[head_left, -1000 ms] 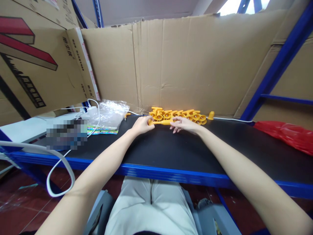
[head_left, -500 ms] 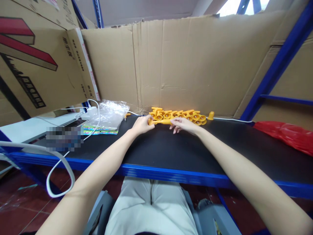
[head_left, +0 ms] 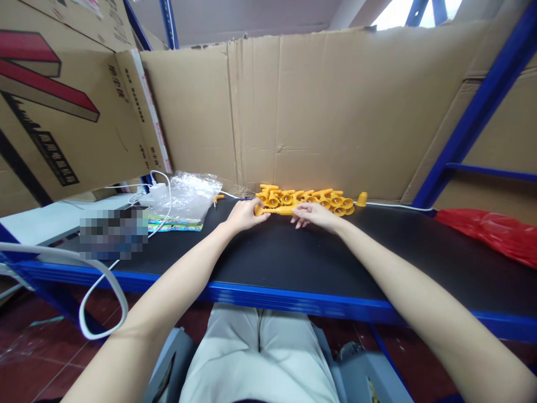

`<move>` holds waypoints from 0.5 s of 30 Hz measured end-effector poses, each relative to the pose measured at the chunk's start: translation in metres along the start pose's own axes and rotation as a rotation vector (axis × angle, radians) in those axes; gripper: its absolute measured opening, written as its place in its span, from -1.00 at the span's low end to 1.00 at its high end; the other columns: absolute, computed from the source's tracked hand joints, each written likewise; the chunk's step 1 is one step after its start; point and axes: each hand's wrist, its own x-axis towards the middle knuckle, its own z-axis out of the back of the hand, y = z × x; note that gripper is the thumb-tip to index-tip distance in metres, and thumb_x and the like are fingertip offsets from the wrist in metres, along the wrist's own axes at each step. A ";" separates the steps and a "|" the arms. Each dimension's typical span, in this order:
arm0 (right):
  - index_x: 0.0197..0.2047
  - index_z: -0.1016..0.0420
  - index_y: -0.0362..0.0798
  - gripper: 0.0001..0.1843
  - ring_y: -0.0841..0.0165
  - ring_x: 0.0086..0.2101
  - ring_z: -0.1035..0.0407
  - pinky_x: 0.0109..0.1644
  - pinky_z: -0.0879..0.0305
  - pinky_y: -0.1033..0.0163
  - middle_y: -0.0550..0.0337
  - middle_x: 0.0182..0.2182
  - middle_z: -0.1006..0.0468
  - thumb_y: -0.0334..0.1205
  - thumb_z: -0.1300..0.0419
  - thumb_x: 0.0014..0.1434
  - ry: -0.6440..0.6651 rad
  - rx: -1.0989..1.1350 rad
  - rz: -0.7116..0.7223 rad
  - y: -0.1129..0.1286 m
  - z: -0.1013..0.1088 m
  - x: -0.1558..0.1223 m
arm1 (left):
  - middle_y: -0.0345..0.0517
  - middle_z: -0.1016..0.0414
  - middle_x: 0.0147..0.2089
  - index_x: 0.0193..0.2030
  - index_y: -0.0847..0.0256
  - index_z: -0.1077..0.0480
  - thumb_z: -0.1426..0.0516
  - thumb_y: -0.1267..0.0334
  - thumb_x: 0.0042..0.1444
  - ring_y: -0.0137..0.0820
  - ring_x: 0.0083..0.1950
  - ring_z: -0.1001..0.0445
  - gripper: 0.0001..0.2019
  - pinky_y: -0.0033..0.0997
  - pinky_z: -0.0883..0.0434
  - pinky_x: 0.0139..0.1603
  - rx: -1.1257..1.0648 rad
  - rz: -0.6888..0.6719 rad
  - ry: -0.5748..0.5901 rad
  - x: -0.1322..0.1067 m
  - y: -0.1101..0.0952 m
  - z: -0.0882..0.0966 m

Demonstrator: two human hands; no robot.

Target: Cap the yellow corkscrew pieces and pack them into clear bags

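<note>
A long yellow plastic piece [head_left: 282, 211] with a flared cup end and a ribbed handle lies level between my two hands. My left hand [head_left: 246, 214] is closed around its cup end at the left. At the other end, my right hand [head_left: 311, 214] pinches the handle with thumb and forefinger, its other fingers loosely curled below. Just behind both hands sits a pile of yellow plastic pieces [head_left: 311, 198] of similar look, several with round cup mouths turned toward me. The fingers hide both ends of the held piece in part.
A yellow cup [head_left: 362, 199] stands right of the pile. Red plastic sheeting [head_left: 489, 232] lies at the table's right. Clear plastic bags [head_left: 191, 196], a white cable [head_left: 104, 274] and a small yellow-handled piece [head_left: 217, 198] are on the left. Cardboard [head_left: 335, 112] walls the back.
Both hands stay nearly in place on the yellow piece. More of its ribbed middle shows between them now. The pile has not moved.
</note>
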 end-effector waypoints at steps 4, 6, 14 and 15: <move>-0.02 -0.25 -0.14 -0.53 0.44 -0.48 -0.43 -0.42 -0.35 0.34 0.04 -0.33 -0.53 -0.08 -0.17 0.06 0.020 0.046 -0.028 -0.001 0.000 0.001 | -0.14 -0.45 -0.39 -0.20 0.20 -0.35 -0.05 -0.04 0.00 -0.40 -0.38 -0.40 -0.64 -0.51 -0.19 -0.38 0.016 -0.004 0.005 0.000 0.000 0.000; 0.07 -0.15 -0.13 -0.43 0.44 -0.49 -0.43 -0.41 -0.36 0.33 0.06 -0.33 -0.54 -0.13 -0.21 0.03 0.029 0.053 -0.017 -0.002 0.000 0.001 | -0.14 -0.45 -0.40 -0.20 0.21 -0.35 -0.05 -0.04 0.00 -0.40 -0.38 -0.40 -0.64 -0.50 -0.18 -0.39 0.017 -0.010 -0.001 0.000 0.001 0.000; -0.20 -0.27 -0.15 -0.61 0.44 -0.54 -0.42 -0.42 -0.34 0.32 0.05 -0.46 -0.54 -0.01 -0.17 0.04 0.058 0.057 -0.009 0.004 -0.001 -0.005 | -0.14 -0.45 -0.42 -0.19 0.20 -0.35 -0.04 -0.07 0.01 -0.40 -0.40 -0.40 -0.61 -0.50 -0.17 -0.40 0.003 -0.014 0.018 -0.002 -0.003 0.001; -0.26 -0.28 -0.15 -0.62 0.44 -0.55 -0.41 -0.43 -0.34 0.33 0.05 -0.47 -0.54 0.02 -0.15 0.05 0.064 0.061 -0.007 0.004 -0.001 -0.005 | -0.14 -0.45 -0.43 -0.18 0.20 -0.35 -0.04 -0.07 0.00 -0.39 -0.40 -0.40 -0.61 -0.50 -0.17 -0.39 0.004 -0.010 0.020 -0.002 -0.004 0.002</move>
